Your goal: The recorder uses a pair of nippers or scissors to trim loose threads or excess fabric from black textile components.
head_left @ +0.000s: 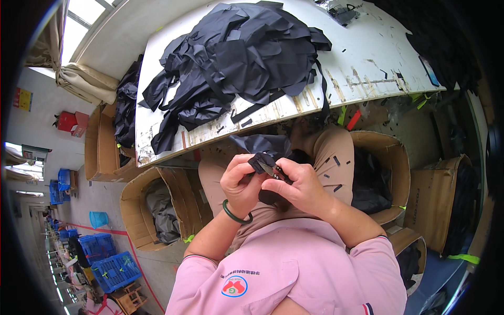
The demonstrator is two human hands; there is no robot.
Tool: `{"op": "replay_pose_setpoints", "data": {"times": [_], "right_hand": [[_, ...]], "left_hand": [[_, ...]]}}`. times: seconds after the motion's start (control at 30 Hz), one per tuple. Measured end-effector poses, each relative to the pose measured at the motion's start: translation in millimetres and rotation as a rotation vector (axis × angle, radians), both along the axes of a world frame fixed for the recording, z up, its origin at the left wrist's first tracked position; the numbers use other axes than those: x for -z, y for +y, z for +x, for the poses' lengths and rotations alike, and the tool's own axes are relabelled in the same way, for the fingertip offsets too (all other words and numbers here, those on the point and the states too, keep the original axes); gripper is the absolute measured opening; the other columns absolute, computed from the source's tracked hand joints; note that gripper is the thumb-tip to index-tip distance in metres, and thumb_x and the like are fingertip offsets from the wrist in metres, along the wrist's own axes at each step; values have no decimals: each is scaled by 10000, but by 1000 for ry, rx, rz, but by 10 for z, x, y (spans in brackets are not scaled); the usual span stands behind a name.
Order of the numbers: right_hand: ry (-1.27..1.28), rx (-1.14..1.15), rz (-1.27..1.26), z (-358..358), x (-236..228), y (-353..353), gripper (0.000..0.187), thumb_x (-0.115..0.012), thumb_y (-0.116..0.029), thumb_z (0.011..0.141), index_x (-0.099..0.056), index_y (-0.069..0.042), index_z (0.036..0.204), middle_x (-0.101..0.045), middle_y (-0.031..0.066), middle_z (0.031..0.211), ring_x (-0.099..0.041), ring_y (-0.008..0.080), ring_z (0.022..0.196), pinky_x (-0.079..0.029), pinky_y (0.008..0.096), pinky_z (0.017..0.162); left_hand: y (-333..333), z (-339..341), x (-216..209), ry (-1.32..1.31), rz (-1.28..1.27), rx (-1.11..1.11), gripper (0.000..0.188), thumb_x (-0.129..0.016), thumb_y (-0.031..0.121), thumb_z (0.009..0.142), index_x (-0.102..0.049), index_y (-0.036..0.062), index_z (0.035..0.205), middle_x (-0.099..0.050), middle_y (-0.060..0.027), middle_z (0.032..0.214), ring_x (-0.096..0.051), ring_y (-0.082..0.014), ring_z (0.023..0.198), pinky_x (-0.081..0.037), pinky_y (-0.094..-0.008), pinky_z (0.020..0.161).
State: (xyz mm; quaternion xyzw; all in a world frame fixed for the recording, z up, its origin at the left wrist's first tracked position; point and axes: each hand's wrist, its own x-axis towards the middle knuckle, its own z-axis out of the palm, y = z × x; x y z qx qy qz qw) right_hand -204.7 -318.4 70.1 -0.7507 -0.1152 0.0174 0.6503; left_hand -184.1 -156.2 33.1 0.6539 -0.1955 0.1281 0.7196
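Observation:
Above my lap, my left hand (pixel 240 182) is closed on a black fabric piece (pixel 262 146), pinching it near its edge. A dark green bangle (pixel 234 214) circles my left wrist. My right hand (pixel 303 188) is wrapped round a small pair of thread snips (pixel 269 169), whose metal blades lie against the fabric between my two hands. Part of the snips' dark handle is hidden by my right fingers. Small dark scraps (pixel 332 161) lie on my right thigh.
A white table (pixel 362 79) ahead bears a big heap of black fabric pieces (pixel 252 52). Open cardboard boxes with dark cloth stand left (pixel 137 220) and right (pixel 401 173) of my legs. Blue plastic crates (pixel 116 271) and a light blue basket (pixel 98 219) are on the floor at far left.

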Motion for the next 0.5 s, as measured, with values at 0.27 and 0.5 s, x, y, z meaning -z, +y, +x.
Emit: {"op": "replay_pose_setpoints", "data": {"times": [0.27, 0.5], "right_hand": [[32, -18, 48, -14, -3, -23, 314, -714, -299, 853, -580, -16, 828, -519, 87, 590, -437, 150, 504, -400, 291, 487], [40, -31, 13, -19, 23, -39, 315, -722, -294, 847, -578, -15, 820, -526, 93, 588, -461, 150, 501, -404, 293, 484]], "left_hand": [[1, -4, -21, -35, 55, -11, 162, -679, -121, 762, -629, -13, 871, -632, -117, 984, -624, -157, 837, -503, -234, 688], [33, 12, -13, -27, 60, 52, 173, -671, -129, 750, -642, -6, 868, -647, -114, 968, -619, -155, 827, -492, -225, 664]]}}
